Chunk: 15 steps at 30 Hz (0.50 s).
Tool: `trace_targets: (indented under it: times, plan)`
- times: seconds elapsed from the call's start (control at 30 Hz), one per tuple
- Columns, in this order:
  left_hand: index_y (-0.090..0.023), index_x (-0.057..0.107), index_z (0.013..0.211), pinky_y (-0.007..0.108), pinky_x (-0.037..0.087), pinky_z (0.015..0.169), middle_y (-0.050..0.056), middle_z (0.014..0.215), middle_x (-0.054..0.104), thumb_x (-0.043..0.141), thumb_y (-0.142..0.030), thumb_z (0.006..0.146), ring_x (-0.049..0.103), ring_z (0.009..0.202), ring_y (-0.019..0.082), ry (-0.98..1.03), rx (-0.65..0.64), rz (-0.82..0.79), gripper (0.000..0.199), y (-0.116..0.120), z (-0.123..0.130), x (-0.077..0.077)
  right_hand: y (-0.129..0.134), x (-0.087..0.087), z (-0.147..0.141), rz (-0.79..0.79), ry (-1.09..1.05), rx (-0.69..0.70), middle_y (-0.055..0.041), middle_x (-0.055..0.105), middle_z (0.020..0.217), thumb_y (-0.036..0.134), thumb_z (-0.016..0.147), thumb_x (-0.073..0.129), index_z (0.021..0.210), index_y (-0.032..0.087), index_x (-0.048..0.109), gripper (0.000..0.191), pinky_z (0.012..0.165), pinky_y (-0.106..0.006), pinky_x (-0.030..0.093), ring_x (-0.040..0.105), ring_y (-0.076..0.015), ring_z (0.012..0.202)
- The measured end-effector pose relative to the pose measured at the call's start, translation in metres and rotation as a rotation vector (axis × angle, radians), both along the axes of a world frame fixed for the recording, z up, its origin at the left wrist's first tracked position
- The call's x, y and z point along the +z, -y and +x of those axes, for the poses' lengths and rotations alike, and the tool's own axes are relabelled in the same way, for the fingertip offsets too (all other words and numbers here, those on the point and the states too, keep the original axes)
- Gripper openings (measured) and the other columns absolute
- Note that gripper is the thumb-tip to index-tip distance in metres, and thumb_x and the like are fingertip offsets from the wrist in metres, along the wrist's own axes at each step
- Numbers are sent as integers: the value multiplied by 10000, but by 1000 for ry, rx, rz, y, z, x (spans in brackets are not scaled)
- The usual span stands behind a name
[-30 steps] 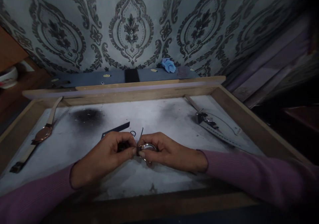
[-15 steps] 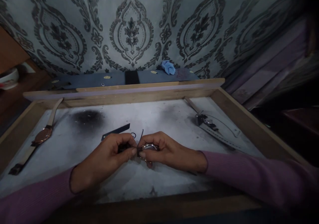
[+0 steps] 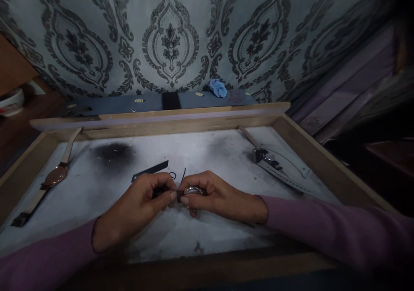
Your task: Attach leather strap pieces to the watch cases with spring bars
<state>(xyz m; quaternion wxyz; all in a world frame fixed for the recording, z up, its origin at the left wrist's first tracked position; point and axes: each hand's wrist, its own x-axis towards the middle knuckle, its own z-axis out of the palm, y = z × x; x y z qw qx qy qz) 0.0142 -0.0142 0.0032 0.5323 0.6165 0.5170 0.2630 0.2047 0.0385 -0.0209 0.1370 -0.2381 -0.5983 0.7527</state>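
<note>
Tray (image 3: 194,125): wooden-walled, beneath both your hands.
Right hand (image 3: 220,200): you grip a watch (image 3: 194,190).
Left hand (image 3: 136,200): you pinch a dark piece (image 3: 179,195) at the watch's edge.
Dark strip (image 3: 155,167): just beyond your left hand.
Watch: just right of your left hand.

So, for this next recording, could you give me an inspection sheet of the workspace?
Surface: white board with black smudges, inside a raised wooden frame.
Things in hand: round, shiny metal-cased watch; small dark strap-like piece at its edge.
Clutter: round rose-gold watch with beige strap at left; silver-and-black watch-like item at right; flat dark strip mid-board.
Hands: left hand, fingertips closed on the strap-like piece; right hand grips the metal-cased watch.
Cables: nothing seen; one thin dark loop, material unclear.
Surroundings: grey wall covering with dark ornaments; crumpled light-blue cloth beyond the frame.
</note>
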Motion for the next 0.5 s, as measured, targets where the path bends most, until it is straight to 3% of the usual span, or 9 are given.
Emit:
trace_targets:
  times: [0.2,0.37,0.5]
  plan:
    - [-148,553,710,243,326,561,-31,629,478,524,-288,801,427,606,116,7,-35,-31,169,-3,-1,3,-4,5,1,14,10,60,14,574,670,252,842,621,872,100,639,155,607,-217,438,525,-70,582]
    - [-149,584,747,236,341,564,-35,639,514,539,-266,814,454,599,107,46,-41,-89,142,-7,-6,3,-12,10,3,18,29,132,10,613,629,194,917,466,964,80,635,210,397,-168,267,334,-23,392]
    - [-147,588,770,236,356,574,-28,659,545,545,-264,822,475,608,109,44,-46,-115,135,-9,-7,1,-15,9,3,6,9,138,9,615,609,174,921,420,945,81,621,223,368,-169,242,318,-27,371]
